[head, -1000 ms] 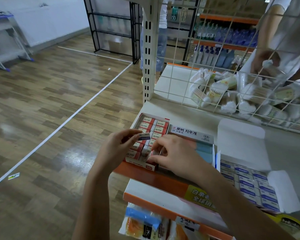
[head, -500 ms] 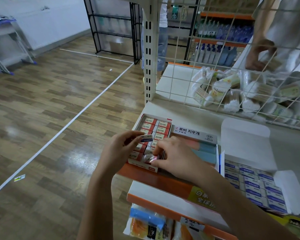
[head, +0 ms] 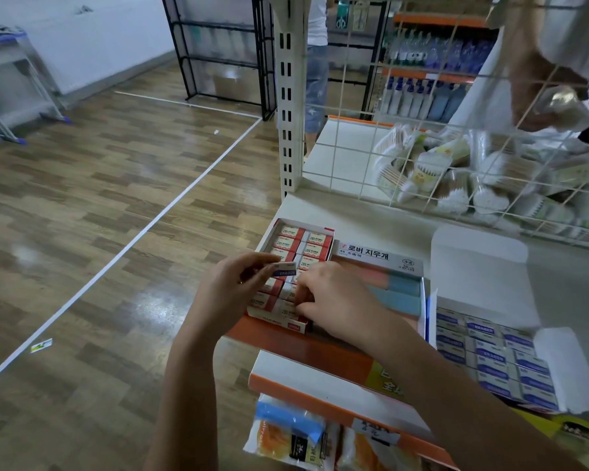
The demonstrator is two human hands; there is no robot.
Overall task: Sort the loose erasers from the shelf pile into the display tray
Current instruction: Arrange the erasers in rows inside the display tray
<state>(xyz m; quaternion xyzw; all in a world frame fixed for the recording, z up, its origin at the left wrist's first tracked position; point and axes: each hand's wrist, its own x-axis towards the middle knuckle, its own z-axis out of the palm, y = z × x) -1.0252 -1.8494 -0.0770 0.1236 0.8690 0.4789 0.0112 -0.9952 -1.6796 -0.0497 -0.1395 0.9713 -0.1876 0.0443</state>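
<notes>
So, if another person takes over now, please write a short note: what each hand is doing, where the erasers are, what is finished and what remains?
Left hand: pinches one blue-sleeved eraser above the red tray.
Right hand: fingers down on the near rows of the red tray; whether it holds an eraser cannot be seen.
Red tray: far rows filled with red-sleeved erasers.
Blue-sleeved erasers fill the blue tray to the right; a box of pink and blue erasers sits between.
Left to do: the held blue eraser looks misplaced here; probably move it to the blue tray.
</notes>
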